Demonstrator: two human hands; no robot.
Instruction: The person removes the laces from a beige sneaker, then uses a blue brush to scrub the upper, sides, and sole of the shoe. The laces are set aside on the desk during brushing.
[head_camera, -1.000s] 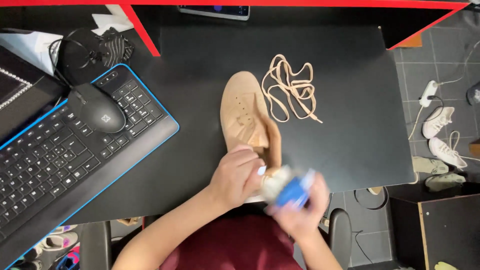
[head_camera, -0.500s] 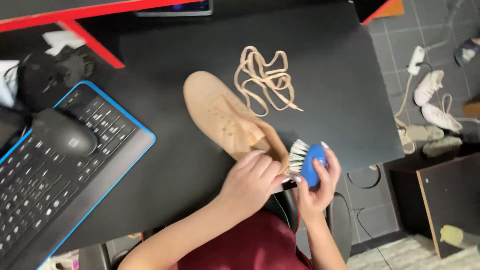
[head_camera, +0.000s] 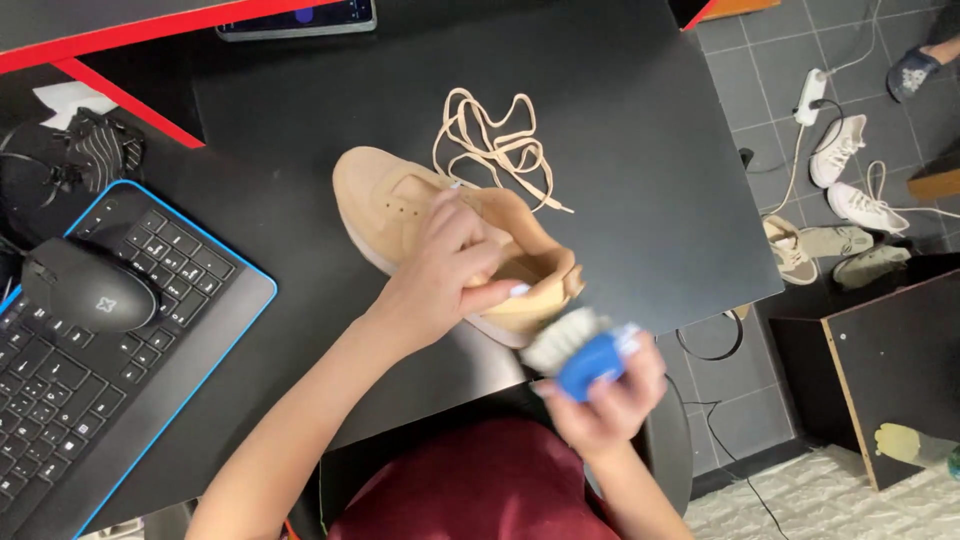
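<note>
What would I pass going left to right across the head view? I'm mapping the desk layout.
Mouse → keyboard → left hand gripping the tan shoe → loose laces → blue brush in the right hand → white sneakers on the floor.

A flat rectangular device screen (head_camera: 297, 17) lies at the desk's far edge, dark with blue and purple glow, partly cut off by the frame; no packages, labels or signs show.

tan shoe (head_camera: 400, 205), blue brush (head_camera: 590, 365), black desk (head_camera: 620, 150)
</note>
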